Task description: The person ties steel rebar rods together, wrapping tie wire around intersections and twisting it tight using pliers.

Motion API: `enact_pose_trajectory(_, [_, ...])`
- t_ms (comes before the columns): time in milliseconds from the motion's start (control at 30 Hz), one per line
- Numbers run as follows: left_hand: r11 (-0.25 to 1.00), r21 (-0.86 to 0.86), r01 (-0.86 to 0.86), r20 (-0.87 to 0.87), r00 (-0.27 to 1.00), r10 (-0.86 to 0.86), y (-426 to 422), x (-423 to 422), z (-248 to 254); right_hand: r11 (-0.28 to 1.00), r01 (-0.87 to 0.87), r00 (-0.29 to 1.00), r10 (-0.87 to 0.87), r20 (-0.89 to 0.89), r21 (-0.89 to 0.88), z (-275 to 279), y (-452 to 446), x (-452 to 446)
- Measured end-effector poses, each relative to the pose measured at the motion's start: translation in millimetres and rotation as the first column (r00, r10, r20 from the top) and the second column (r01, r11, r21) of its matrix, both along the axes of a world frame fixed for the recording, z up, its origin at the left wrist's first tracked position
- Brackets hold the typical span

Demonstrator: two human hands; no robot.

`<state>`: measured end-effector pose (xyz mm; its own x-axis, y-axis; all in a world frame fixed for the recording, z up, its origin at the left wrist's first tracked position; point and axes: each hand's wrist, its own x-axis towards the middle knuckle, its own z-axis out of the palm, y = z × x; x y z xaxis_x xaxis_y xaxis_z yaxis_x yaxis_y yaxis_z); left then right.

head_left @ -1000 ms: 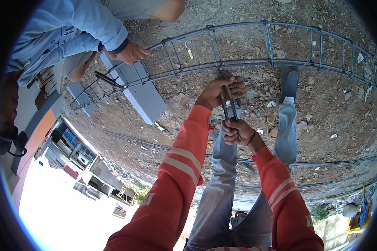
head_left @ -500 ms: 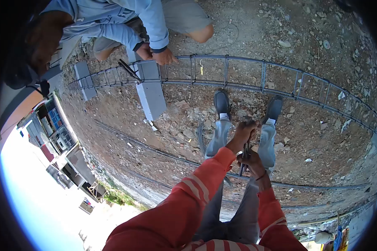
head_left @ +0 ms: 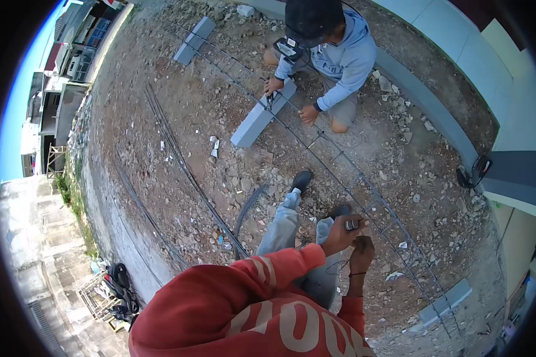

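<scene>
My left hand (head_left: pixel 337 233) is closed around a dark hand tool (head_left: pixel 352 225), whose blunt grey end shows; its kind is hard to make out. Just below it, my right hand (head_left: pixel 361 254) has its fingers pinched together, with a thin wire (head_left: pixel 337 262) looping out beside it. Both hands are close together in front of my legs, left of the long rebar frame (head_left: pixel 345 189) and not touching it. Across the frame, a co-worker (head_left: pixel 345 59) crouches with both hands at the bars, near a grey block (head_left: pixel 262 116) under it.
More grey blocks support the frame at the far end (head_left: pixel 195 40) and near end (head_left: pixel 446 304). Long loose bars (head_left: pixel 187 169) lie on the rubble ground to my left. A dark cord-like object (head_left: pixel 475 172) rests by the wall at right.
My view has turned, so the frame now runs diagonally. The co-worker shows more fully. My hands still work close together, the left one now showing the tool's end.
</scene>
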<state>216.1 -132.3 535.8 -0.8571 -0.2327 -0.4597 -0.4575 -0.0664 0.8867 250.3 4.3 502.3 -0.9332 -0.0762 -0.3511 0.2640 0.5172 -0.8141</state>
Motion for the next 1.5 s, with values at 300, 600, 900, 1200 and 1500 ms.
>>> enact_pose_trajectory(300, [0.934, 0.286, -0.215, -0.100, 0.962, 0.252, -88.5, -17.9, 89.8, 0.748, 0.240, 0.773, 0.238, 0.588, -0.619, 162.1, -20.2, -58.4])
enact_pose_trajectory(600, [0.752, 0.463, -0.469, -0.018, 0.843, 0.537, -141.2, 17.2, 101.6, 0.786, -0.617, 0.787, 0.617, 0.018, 0.014, 183.1, -49.5, -35.2])
enact_pose_trajectory(900, [0.948, 0.306, -0.090, -0.082, 0.989, 0.120, -162.5, 36.8, 133.3, 0.998, -0.062, 0.891, 0.069, -0.448, 0.030, 218.7, -123.8, -34.8])
enact_pose_trajectory(1200, [0.939, 0.343, 0.026, -0.141, 0.990, 0.024, -190.6, 40.9, 127.1, 0.948, 0.074, 0.704, 0.171, -0.690, 0.311, 237.8, -107.2, -64.1])
enact_pose_trajectory(1500, [0.862, -0.259, 0.436, -0.502, 0.702, -0.506, -210.0, 36.7, 157.5, 0.931, -0.315, 0.919, 0.251, -0.303, -0.186, 276.1, -176.6, -21.0])
